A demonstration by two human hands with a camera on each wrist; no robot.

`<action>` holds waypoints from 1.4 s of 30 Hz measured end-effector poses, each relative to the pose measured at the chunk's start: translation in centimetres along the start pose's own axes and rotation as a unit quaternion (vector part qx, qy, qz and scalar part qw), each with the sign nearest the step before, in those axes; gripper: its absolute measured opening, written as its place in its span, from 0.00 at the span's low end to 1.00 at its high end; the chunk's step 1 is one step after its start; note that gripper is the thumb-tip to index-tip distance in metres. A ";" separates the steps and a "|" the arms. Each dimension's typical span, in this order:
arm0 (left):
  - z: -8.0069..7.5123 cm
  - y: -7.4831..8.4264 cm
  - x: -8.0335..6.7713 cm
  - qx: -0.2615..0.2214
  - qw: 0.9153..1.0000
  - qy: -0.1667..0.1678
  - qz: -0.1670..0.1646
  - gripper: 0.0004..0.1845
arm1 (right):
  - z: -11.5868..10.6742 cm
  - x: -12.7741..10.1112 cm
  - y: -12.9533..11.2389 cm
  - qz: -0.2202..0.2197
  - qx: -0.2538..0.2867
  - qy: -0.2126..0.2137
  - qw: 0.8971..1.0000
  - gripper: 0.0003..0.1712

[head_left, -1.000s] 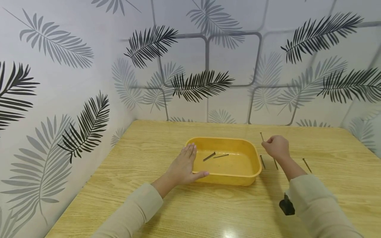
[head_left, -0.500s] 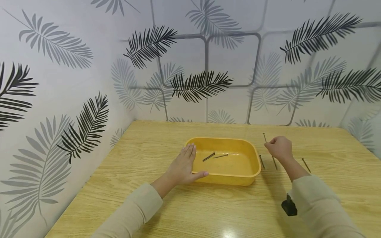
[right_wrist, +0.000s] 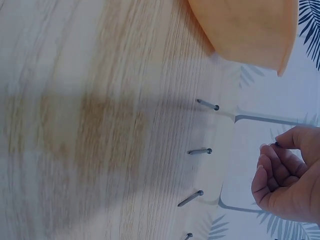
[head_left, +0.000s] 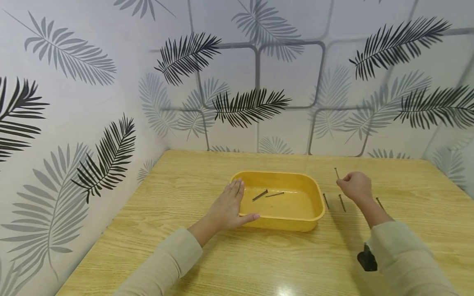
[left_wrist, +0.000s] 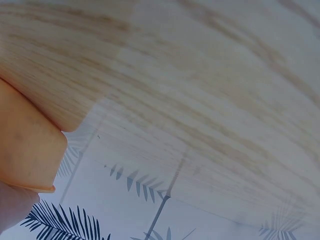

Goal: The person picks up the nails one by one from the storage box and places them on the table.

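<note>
Pinching a nail (head_left: 336, 173) upright, right hand (head_left: 356, 187) hovers above table (head_left: 185, 255).

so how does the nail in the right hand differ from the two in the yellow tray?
The held nail is pinched by the right hand above the table, roughly upright; the tray nails lie flat and loose inside the yellow tray, which the left hand touches. All look like the same thin dark nails.

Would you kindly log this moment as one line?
left hand: rests on tray | right hand: pinches nail | tray: two nails
</note>
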State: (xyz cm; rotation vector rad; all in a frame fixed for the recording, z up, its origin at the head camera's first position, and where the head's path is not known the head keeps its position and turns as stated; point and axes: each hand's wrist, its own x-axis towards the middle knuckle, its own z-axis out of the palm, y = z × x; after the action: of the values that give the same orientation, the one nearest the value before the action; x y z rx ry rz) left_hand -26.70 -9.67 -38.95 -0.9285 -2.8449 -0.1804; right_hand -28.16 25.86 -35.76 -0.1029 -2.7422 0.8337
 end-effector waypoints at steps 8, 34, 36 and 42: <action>0.0 0.0 -0.1 0.002 1.000 -0.001 -0.002 0.68 | -0.5 0.0 0.7 -0.002 -0.004 -0.004 1.000 0.17; 0.0 0.0 -0.2 0.005 1.000 0.005 0.002 0.66 | -2.7 -0.3 3.9 -0.002 -0.037 -0.012 0.999 0.19; -0.1 0.0 -0.2 0.004 1.000 0.006 0.003 0.65 | -3.0 -0.3 4.2 0.004 -0.035 -0.013 0.999 0.19; -0.2 0.1 -0.1 0.006 1.000 0.001 0.002 0.67 | -3.7 -0.6 4.8 0.017 -0.035 -0.016 0.999 0.19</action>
State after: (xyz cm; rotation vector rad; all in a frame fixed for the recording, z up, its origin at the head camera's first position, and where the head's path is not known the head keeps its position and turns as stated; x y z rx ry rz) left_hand -26.54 -9.71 -38.82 -0.9302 -2.8400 -0.1643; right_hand -26.61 31.78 -35.60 -0.1512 -2.8068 0.7555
